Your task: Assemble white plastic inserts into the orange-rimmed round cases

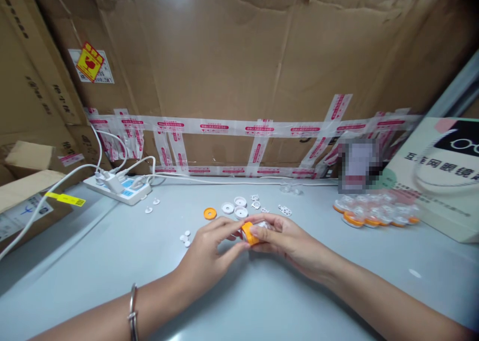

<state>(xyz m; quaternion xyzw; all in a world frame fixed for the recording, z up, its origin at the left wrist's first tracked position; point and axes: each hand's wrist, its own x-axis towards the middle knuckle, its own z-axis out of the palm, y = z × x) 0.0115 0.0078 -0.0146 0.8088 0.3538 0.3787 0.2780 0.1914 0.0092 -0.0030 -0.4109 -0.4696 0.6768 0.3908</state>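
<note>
Both my hands meet around a small orange and white plastic piece (249, 233) held just above the table. My left hand (209, 249) grips its left side between thumb and fingertips. My right hand (288, 239) holds it from the right, the thumb pressed on the orange part and the fingers curled behind; a white portion is partly hidden there. Just beyond lie an orange ring (210, 213), several white rings (240, 212) and some small white spoked parts (285, 210). Several small white discs (184, 239) lie left of my left hand.
A white power strip (121, 187) with plugs and cables stands at the back left. Clear-topped orange and white pieces (374, 211) are clustered at the right, beside a white printed bag (445, 181). A large taped cardboard box (224, 67) closes off the back.
</note>
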